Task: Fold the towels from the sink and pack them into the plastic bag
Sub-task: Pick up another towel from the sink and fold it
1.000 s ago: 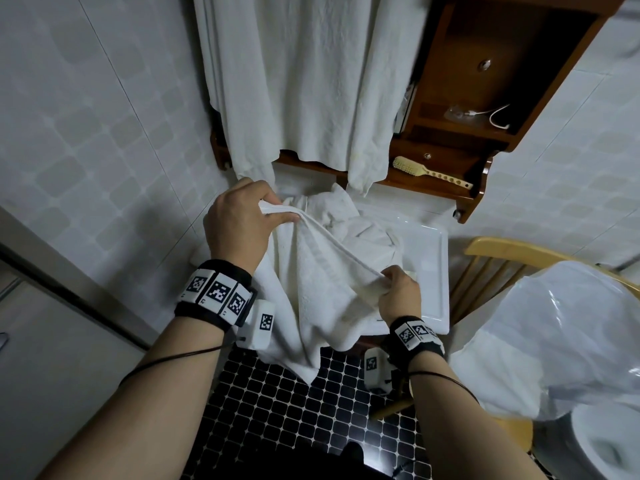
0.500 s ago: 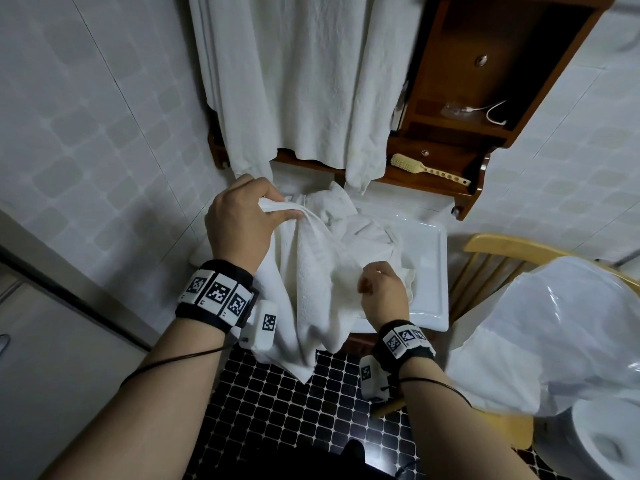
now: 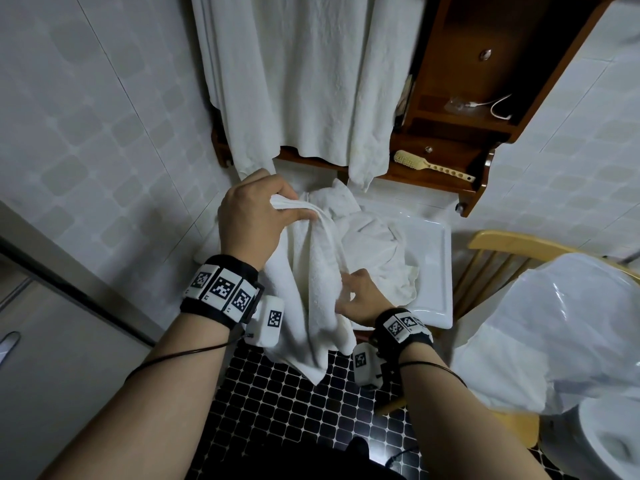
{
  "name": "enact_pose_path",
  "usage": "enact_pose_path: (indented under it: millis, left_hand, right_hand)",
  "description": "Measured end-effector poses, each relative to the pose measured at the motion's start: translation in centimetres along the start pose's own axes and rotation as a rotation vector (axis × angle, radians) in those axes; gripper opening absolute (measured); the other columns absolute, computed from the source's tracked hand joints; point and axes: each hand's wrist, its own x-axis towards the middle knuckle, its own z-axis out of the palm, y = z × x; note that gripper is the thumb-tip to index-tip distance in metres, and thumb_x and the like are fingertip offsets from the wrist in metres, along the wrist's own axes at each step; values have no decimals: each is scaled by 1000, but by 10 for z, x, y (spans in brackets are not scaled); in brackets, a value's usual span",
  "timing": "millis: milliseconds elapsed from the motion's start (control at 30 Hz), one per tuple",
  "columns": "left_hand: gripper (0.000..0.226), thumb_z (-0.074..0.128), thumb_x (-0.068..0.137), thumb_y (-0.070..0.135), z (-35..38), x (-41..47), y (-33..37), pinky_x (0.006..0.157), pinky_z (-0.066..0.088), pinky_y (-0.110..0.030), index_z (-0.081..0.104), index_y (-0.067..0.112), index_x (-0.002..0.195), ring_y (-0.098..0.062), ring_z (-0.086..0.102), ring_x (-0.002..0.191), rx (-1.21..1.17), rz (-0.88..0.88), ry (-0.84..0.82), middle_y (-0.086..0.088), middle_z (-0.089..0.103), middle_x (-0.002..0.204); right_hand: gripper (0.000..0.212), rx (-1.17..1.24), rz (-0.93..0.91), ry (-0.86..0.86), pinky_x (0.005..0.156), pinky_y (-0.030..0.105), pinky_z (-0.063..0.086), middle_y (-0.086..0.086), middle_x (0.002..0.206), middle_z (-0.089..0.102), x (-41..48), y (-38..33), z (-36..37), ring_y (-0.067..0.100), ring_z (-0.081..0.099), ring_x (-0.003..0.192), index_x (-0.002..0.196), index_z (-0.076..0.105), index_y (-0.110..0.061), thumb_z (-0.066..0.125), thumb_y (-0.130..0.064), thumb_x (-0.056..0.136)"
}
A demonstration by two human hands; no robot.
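My left hand (image 3: 252, 220) grips a corner of a white towel (image 3: 311, 299) and holds it up over the front of the white sink (image 3: 436, 271). The towel hangs down below the sink edge toward the floor. My right hand (image 3: 360, 299) is lower, its fingers curled on the towel's hanging edge near its middle. More white towels (image 3: 374, 247) lie crumpled in the sink basin. The white plastic bag (image 3: 554, 327) sits on a wooden chair to the right, bulging, with its opening out of sight.
Large white towels (image 3: 304, 74) hang from a wooden wall shelf (image 3: 460, 109) above the sink, with a brush (image 3: 429, 164) on it. The wooden chair (image 3: 502, 251) stands right of the sink. A toilet (image 3: 609, 438) is at the lower right. Black tiled floor (image 3: 277, 403) lies below.
My right hand slid left and down along the towel's edge, from a stretched-out grip at the right to a spot under my left hand. The towel now hangs narrower.
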Motion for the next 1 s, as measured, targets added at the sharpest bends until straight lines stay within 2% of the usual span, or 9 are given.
enact_pose_path:
  millis: [100, 167, 233, 333, 500, 600, 733, 833, 1000]
  left_hand:
    - [43, 90, 68, 62, -1, 2, -4, 59, 53, -43, 74, 23, 78, -20, 65, 74, 18, -15, 13, 7, 68, 84]
    - [44, 87, 70, 64, -5, 4, -9, 59, 54, -43, 74, 23, 80, -20, 65, 76, 57, -35, 43, 7, 69, 85]
    - [43, 88, 70, 62, -8, 6, -10, 59, 54, -43, 73, 23, 80, -20, 64, 76, 96, -69, 75, 7, 69, 86]
    - [39, 90, 70, 57, -11, 6, -7, 59, 53, -42, 71, 24, 78, -21, 62, 77, 146, -128, 98, 6, 68, 87]
    - [37, 91, 71, 53, -13, 6, -5, 58, 51, -39, 68, 25, 76, -20, 60, 75, 181, -191, 116, 6, 66, 86]
    - [36, 91, 73, 51, -12, 4, -4, 58, 47, -36, 67, 24, 77, -21, 59, 77, 191, -206, 103, 5, 66, 88]
    - [36, 90, 76, 50, -9, 0, -4, 61, 38, -33, 68, 22, 82, -19, 57, 80, 221, -282, 117, 6, 65, 93]
    - [31, 89, 78, 45, -11, -3, -5, 64, 37, -34, 69, 22, 85, -23, 61, 87, 239, -339, 131, 5, 66, 99]
    - [26, 85, 85, 42, -13, -4, -13, 66, 42, -37, 69, 22, 92, -30, 64, 90, 300, -415, 133, -1, 66, 103]
  right_hand:
    - [38, -64, 72, 23, 73, 26, 48, 9, 97, 60, -1, 0, -3, 20, 61, 95, 96, 68, -4, 69, -40, 84]
    - [44, -117, 82, 75, 66, 35, 44, 5, 76, 58, -2, 7, -2, 27, 61, 78, 72, 60, -7, 65, -45, 94]
    - [52, -146, 80, 144, 66, 37, 40, 8, 66, 56, -6, 15, -1, 32, 58, 74, 63, 52, -12, 59, -47, 101]
    - [46, -151, 21, 280, 67, 41, 44, 16, 70, 64, -11, 24, 0, 38, 62, 75, 74, 65, -11, 60, -45, 103]
    - [41, -191, 155, 170, 67, 35, 42, 8, 74, 59, -14, 45, 3, 33, 60, 79, 88, 68, -9, 57, -45, 104]
    - [40, -140, 227, 252, 68, 32, 42, 9, 75, 58, -18, 47, 1, 29, 55, 75, 95, 71, -4, 56, -39, 106]
    - [42, -42, 271, 499, 64, 32, 38, 11, 63, 58, -22, 46, -6, 34, 53, 67, 81, 72, 1, 59, -32, 104]
    - [47, -23, 194, 609, 60, 35, 36, 17, 57, 57, -23, 50, -9, 30, 45, 55, 60, 61, -4, 58, -23, 102]
    - [49, -18, 74, 756, 52, 32, 21, -4, 44, 36, -28, 43, -9, 8, 33, 41, 54, 35, -20, 50, -29, 99]
